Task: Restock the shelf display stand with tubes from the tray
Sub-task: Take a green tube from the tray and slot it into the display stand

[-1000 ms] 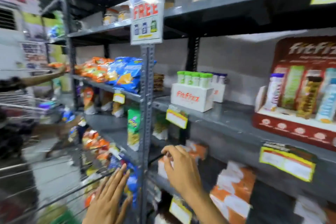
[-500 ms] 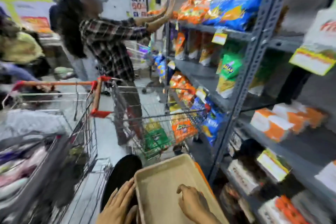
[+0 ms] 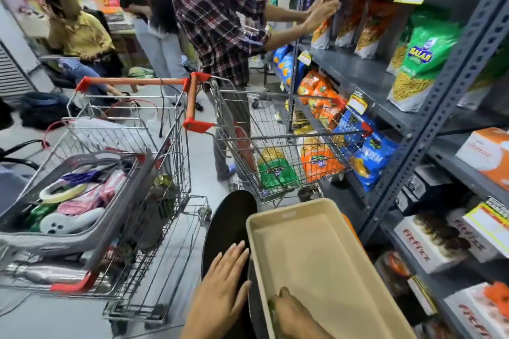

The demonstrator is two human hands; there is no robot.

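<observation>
A beige plastic tray (image 3: pixel 316 250) sits low in front of me, beside the grey metal shelf (image 3: pixel 429 107). Its visible floor looks bare. My right hand (image 3: pixel 292 316) reaches into the tray's near left corner, fingers curled over a small green thing (image 3: pixel 271 308), possibly a tube cap, mostly hidden. My left hand (image 3: pixel 223 283) lies flat with fingers apart on a black surface (image 3: pixel 231 217) just left of the tray. White Fitfizz boxes (image 3: pixel 421 250) stand on a lower shelf to the right. The display stand is out of view.
Two wire shopping carts stand ahead: one on the left (image 3: pixel 132 162) holding a grey bin of goods, one (image 3: pixel 275 146) against the shelf with snack bags. A person in a plaid shirt (image 3: pixel 217 22) handles packets at the shelf. Others are at the back left.
The view swung from the shelf down and left to the tray. My right hand left the shelf and went into the tray's near corner; my left hand settled beside the tray.
</observation>
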